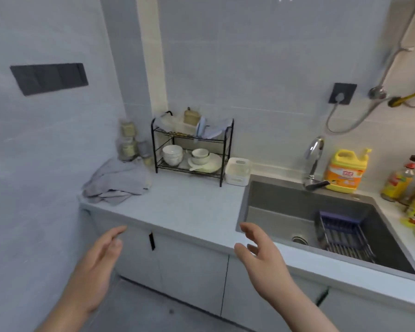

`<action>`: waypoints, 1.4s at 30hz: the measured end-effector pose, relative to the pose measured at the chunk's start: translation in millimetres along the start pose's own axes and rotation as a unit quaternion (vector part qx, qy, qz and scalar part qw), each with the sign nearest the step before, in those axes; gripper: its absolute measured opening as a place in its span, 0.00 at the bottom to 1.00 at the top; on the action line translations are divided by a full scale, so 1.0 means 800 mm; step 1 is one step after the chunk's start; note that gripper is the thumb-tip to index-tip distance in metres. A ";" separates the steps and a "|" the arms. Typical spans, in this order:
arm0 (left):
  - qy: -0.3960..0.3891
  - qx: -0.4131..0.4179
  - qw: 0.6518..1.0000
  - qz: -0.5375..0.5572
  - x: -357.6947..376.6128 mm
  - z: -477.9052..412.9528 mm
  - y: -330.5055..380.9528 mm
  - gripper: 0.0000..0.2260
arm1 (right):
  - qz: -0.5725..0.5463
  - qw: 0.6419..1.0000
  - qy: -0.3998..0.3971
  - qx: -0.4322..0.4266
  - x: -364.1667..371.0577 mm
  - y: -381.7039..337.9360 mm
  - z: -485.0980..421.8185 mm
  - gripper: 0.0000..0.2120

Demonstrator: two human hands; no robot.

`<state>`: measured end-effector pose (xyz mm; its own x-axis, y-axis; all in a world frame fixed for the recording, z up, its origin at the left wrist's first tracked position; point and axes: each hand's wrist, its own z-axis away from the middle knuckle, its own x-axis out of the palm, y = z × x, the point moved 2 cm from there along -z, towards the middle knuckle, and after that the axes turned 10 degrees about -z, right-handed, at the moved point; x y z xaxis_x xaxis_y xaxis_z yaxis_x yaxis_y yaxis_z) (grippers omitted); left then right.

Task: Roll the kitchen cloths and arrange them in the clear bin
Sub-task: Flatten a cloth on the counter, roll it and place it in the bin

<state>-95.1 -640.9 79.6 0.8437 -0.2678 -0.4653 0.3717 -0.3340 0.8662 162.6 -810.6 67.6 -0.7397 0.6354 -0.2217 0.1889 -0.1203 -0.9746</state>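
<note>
Left hand point(98, 262) hangs open and empty, fingers straight, well left of the sink point(285, 195); grey cloths point(116, 180) lie crumpled on the counter point(189, 207), far left of the sink; the rack point(192, 149) stands nearer it; the bin point(237, 171) sits just beside the sink's back-left corner; right hand point(261, 257), fingers spread, loosely curled, empty, hovers at the sink's near-left corner.
</note>
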 end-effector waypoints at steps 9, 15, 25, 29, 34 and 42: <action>0.046 -0.068 0.997 -0.011 -0.082 -0.064 -0.087 0.17 | -0.004 0.995 -0.099 0.025 0.153 -0.018 -0.094 0.19; 0.057 -0.112 0.992 -0.028 -0.069 -0.158 -0.140 0.10 | -0.024 0.990 -0.139 0.016 0.224 0.004 -0.212 0.18; 0.060 -0.151 0.984 -0.072 -0.048 -0.368 -0.184 0.07 | -0.030 0.980 -0.186 0.063 0.327 0.020 -0.456 0.17; 0.045 -0.161 0.983 -0.070 -0.046 -0.433 -0.191 0.07 | -0.058 0.970 -0.203 0.118 0.371 0.022 -0.517 0.18; -0.003 -0.170 0.980 -0.104 -0.035 -0.540 -0.234 0.10 | -0.047 0.965 -0.208 0.154 0.422 0.032 -0.578 0.20; -0.148 -0.136 0.960 -0.195 0.035 -0.760 -0.307 0.22 | -0.040 0.963 -0.146 0.222 0.511 0.062 -0.684 0.20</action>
<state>72.5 -17.2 -34.9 0.4875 -0.4288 -0.7606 0.7580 -0.2245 0.6124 223.4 -139.3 -54.2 -0.9025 0.4228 -0.0819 -0.1227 -0.4347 -0.8922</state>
